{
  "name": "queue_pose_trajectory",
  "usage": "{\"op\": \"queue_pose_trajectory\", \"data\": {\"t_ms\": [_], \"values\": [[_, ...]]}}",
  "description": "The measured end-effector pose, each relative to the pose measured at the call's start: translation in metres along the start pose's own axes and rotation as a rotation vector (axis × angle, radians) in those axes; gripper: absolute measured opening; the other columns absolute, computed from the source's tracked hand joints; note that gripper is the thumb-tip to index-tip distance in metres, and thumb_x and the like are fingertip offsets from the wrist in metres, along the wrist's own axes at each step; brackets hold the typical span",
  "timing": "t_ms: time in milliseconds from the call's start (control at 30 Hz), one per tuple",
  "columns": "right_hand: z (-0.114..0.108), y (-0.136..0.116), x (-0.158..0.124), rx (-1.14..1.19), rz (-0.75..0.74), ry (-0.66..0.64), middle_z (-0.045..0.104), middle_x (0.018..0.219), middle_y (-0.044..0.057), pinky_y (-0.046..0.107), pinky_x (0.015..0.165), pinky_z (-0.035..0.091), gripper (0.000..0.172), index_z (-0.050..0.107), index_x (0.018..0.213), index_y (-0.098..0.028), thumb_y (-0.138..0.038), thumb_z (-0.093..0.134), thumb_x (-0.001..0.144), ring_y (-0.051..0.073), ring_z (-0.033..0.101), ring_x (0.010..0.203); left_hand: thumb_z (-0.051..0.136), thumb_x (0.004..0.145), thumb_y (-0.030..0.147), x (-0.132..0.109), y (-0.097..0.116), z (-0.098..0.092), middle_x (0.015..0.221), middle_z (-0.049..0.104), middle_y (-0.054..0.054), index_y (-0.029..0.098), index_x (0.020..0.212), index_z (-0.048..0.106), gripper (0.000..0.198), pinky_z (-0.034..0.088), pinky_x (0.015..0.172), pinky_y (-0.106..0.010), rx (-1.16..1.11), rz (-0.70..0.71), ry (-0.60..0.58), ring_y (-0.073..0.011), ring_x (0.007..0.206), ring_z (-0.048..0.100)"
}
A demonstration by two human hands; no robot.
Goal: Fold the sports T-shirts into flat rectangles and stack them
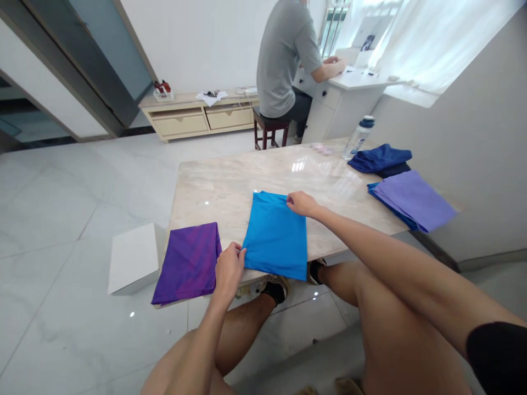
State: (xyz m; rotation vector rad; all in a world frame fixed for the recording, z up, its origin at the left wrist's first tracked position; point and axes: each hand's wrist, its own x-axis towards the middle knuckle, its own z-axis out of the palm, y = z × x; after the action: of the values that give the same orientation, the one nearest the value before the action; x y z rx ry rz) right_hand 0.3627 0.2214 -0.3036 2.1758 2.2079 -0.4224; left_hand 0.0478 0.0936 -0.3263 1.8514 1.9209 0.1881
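Cloth [275, 236] of bright blue, thin and softly rippled, lies as a rough rectangle on the desk [222, 178] between both grips. The left grip [230, 266] is pinched on its near left edge; the right grip [303, 204] has thumb and fingers drawn together on its far edge, toward the right corner. Just left of the left grip lies a purple cloth [187, 260], folded flat with faint stripes; beyond that stands a plain white box [134, 252]. Well right of the right grip, a smooth lilac cloth [415, 200] is spread near a crumpled blue bundle [379, 158] and a clear bottle [358, 139]. The desk top is glossy, pale and marble-veined.
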Motion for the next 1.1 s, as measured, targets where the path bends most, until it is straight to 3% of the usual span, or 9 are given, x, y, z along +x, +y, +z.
{"op": "queue_pose_trajectory", "data": {"t_ms": [167, 267, 433, 533, 700, 900, 1100], "values": [[0.010, -0.019, 0.037, 0.018, -0.074, 0.071, 0.068, 0.150, 0.018, 0.038, 0.117, 0.044, 0.042, 0.070, 0.146, -0.014, -0.031, 0.056, 0.110, 0.031, 0.058, 0.139, 0.057, 0.111, 0.042, -0.002, 0.020, -0.010, 0.115, 0.080, -0.014, 0.018, 0.122, 0.067, 0.028, 0.049, 0.081, -0.036, 0.156, -0.012, -0.074, -0.0336, 0.111, 0.076], [0.018, -0.041, 0.058, 0.078, -0.054, 0.073, 0.071, 0.146, 0.017, 0.044, 0.116, 0.043, 0.045, 0.068, 0.148, -0.017, -0.041, 0.057, 0.111, 0.034, 0.056, 0.140, 0.056, 0.111, 0.042, 0.000, 0.024, -0.016, 0.119, 0.079, -0.017, 0.016, 0.118, 0.069, 0.029, 0.050, 0.081, -0.037, 0.230, -0.025, -0.154, -0.0348, 0.112, 0.076], [0.030, -0.058, 0.074, 0.107, -0.047, 0.044, 0.078, 0.131, 0.016, 0.047, 0.113, 0.042, 0.037, 0.079, 0.124, -0.020, -0.049, 0.062, 0.110, 0.035, 0.058, 0.136, 0.052, 0.112, 0.042, 0.003, 0.020, -0.019, 0.117, 0.080, -0.016, 0.019, 0.113, 0.071, 0.030, 0.051, 0.078, -0.037, 0.284, -0.024, -0.183, -0.0346, 0.110, 0.077], [0.032, -0.053, 0.074, 0.113, -0.059, 0.109, 0.079, 0.127, 0.015, 0.044, 0.110, 0.043, 0.035, 0.080, 0.115, -0.020, -0.045, 0.057, 0.113, 0.033, 0.060, 0.131, 0.053, 0.112, 0.042, 0.003, 0.018, -0.019, 0.116, 0.080, -0.014, 0.021, 0.111, 0.073, 0.029, 0.050, 0.077, -0.036, 0.286, -0.024, -0.182, -0.0346, 0.108, 0.078], [0.029, -0.044, 0.073, 0.110, -0.029, 0.210, 0.078, 0.126, 0.015, 0.041, 0.106, 0.045, 0.039, 0.079, 0.119, -0.020, -0.046, 0.051, 0.115, 0.033, 0.062, 0.126, 0.054, 0.112, 0.039, 0.003, 0.014, -0.019, 0.110, 0.081, -0.014, 0.022, 0.107, 0.074, 0.027, 0.050, 0.078, -0.035, 0.238, -0.025, -0.138, -0.0325, 0.105, 0.078], [0.030, -0.051, 0.076, -0.068, -0.075, 0.168, 0.072, 0.137, 0.020, 0.045, 0.108, 0.044, 0.041, 0.073, 0.131, -0.013, -0.034, 0.041, 0.117, 0.035, 0.055, 0.132, 0.057, 0.111, 0.035, 0.009, 0.014, -0.015, 0.109, 0.082, -0.012, 0.022, 0.105, 0.075, 0.024, 0.050, 0.082, -0.032, 0.149, -0.026, -0.080, -0.0293, 0.105, 0.078], [-0.002, -0.030, 0.038, -0.205, -0.200, 0.234, 0.062, 0.148, 0.025, 0.047, 0.108, 0.046, 0.044, 0.062, 0.147, -0.010, -0.020, 0.038, 0.112, 0.038, 0.052, 0.136, 0.060, 0.108, 0.038, 0.012, 0.008, -0.021, 0.110, 0.082, -0.017, 0.020, 0.105, 0.080, 0.027, 0.052, 0.085, -0.035, 0.239, -0.054, -0.153, -0.0347, 0.111, 0.078]]}}
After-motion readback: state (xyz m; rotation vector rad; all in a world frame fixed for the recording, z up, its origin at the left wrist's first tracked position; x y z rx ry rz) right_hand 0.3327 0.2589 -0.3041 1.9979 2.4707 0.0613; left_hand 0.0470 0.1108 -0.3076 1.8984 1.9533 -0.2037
